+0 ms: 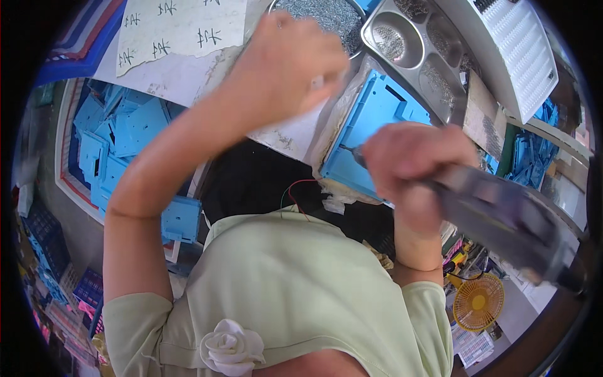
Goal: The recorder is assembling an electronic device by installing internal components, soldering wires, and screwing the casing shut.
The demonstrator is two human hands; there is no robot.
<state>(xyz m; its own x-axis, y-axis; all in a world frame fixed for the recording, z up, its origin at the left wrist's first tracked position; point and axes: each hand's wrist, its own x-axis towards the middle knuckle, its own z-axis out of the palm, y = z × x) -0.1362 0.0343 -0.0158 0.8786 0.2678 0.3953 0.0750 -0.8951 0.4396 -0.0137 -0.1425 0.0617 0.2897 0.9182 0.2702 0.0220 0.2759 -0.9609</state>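
Note:
My right hand (418, 157) is wrapped round a dark electric screwdriver (502, 210), blurred by motion. The bit end of the screwdriver points left over a blue plastic panel (361, 116), which lies on the workbench in front of me. Whether the tip touches the panel I cannot tell. My left hand (295, 69) is raised beside a round metal bowl (361, 50) filled with small screws. Its fingers are curled closed and slightly smeared; anything held between them is hidden.
A steel compartment tray (427, 47) with small metal parts stands beyond the panel, near a white ribbed plastic tray (524, 60). At left, a crate (63, 157) holds several blue panels. A handwritten paper sheet (182, 31) lies on the bench. A yellow fan (478, 301) sits lower right.

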